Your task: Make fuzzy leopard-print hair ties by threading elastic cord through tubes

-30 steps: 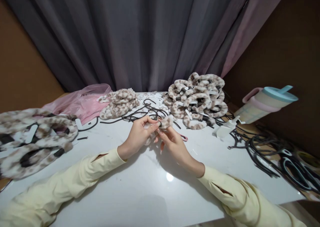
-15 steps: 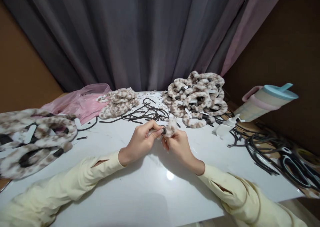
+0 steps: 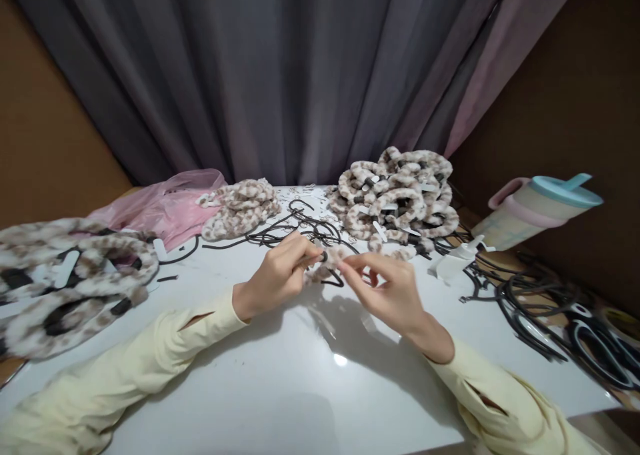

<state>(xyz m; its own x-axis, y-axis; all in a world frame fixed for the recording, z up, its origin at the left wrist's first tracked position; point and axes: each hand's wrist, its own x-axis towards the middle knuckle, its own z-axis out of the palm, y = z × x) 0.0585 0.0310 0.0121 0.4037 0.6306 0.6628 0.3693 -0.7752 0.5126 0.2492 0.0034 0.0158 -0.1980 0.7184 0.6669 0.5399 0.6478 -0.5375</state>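
Observation:
A short length of fluffy, brown-spotted white tube [image 3: 334, 255] is stretched between my two hands, with a dark band near its left end. My left hand [image 3: 279, 271] is closed around that end, thumb and fingers pressed together by the dark band. At the other side, my right hand [image 3: 387, 287] pinches the fur with thumb and forefinger; its other fingers are curled and partly hidden. A small dark cord loop [image 3: 336, 282] shows just beneath the tube. Behind my hands lies a tangle of dark cords [image 3: 307, 228].
Fluffy spotted rings with white tags are piled at back right [image 3: 400, 195] and at left [image 3: 75, 295]. A spotted fur bundle [image 3: 243, 208] sits beside a pink plastic bag [image 3: 170, 208]. On the right are a tumbler [image 3: 535, 208], a white bottle [image 3: 455, 260], black cords [image 3: 520, 301] and scissors [image 3: 595, 348].
My right hand has moved right and turned, now pinching with its fingertips farther from my left hand. More of the tube and a dark cord loop show. My left hand keeps its hold.

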